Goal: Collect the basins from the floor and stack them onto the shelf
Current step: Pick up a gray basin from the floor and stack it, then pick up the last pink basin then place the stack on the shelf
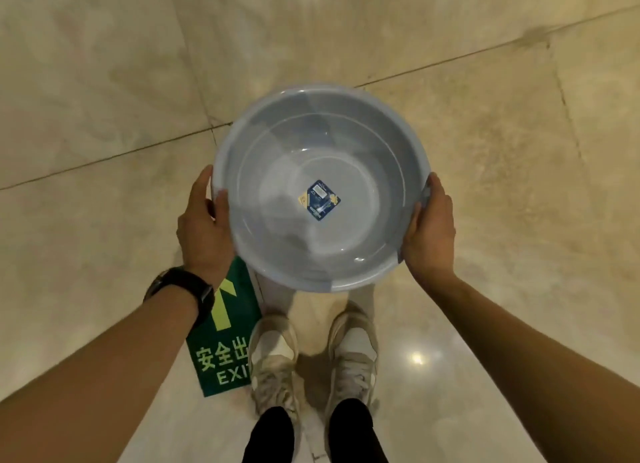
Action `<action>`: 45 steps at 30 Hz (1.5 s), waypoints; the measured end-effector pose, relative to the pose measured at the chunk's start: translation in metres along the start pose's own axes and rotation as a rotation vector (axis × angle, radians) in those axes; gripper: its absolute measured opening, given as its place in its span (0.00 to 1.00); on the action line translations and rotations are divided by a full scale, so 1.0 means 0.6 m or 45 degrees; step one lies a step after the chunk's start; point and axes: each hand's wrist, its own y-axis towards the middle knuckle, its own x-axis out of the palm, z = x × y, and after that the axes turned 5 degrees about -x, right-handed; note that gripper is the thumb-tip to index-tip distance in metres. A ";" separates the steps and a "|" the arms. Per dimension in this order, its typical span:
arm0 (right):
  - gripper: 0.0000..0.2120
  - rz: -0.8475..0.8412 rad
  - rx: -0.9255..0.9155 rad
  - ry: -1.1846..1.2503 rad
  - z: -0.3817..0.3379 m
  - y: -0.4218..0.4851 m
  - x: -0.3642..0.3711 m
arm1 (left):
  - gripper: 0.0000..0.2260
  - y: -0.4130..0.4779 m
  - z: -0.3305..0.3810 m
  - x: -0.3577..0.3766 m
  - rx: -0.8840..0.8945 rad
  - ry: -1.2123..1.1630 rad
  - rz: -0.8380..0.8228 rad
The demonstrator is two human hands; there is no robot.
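Observation:
A round pale-blue plastic basin (277, 172) is held level above the floor in front of me, its mouth facing up. A small blue and yellow sticker (319, 200) sits on its bottom inside. My left hand (204, 227) grips the rim on the left side, thumb over the edge. My right hand (431, 227) grips the rim on the right side. A second rim line inside suggests nested basins, though I cannot tell for sure. No shelf is in view.
Glossy beige marble floor tiles (104, 99) spread all around. A green floor sticker with an arrow and the word EXIT (225, 345) lies by my left foot. My two light sneakers (277, 355) stand directly below the basin.

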 end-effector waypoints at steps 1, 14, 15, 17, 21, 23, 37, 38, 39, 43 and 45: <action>0.24 0.019 0.006 0.011 0.011 0.001 0.013 | 0.22 0.006 -0.013 0.010 -0.021 -0.001 -0.005; 0.24 -0.101 -0.007 -0.280 0.029 0.028 0.046 | 0.29 0.070 -0.026 -0.023 0.124 0.802 -0.319; 0.24 -0.143 -0.003 -0.306 0.025 0.029 0.039 | 0.30 0.073 -0.018 -0.027 0.112 0.869 -0.350; 0.27 -0.241 0.021 -0.370 0.013 0.028 0.020 | 0.32 0.074 0.007 -0.036 0.063 1.033 -0.415; 0.30 -0.325 0.059 -0.521 -0.033 0.017 -0.070 | 0.30 0.046 0.118 -0.072 0.007 1.119 -0.498; 0.34 -0.294 0.088 -0.547 -0.078 0.005 -0.151 | 0.29 0.013 0.210 -0.100 0.130 1.145 -0.522; 0.42 0.250 0.224 -0.737 -0.574 -0.270 -0.918 | 0.40 -0.388 0.997 -0.437 1.482 1.147 -0.257; 0.42 0.319 0.259 -0.723 -0.594 -0.309 -0.960 | 0.39 -0.424 1.029 -0.458 1.540 1.107 -0.257; 0.42 0.390 0.302 -0.725 -0.612 -0.355 -1.002 | 0.39 -0.465 1.058 -0.480 1.624 1.100 -0.252; 0.40 0.727 0.471 -0.677 -0.630 -0.528 -1.118 | 0.37 -0.631 1.147 -0.522 1.900 1.002 -0.256; 0.40 0.844 0.579 -0.638 -0.621 -0.616 -1.152 | 0.38 -0.723 1.174 -0.529 2.056 0.964 -0.294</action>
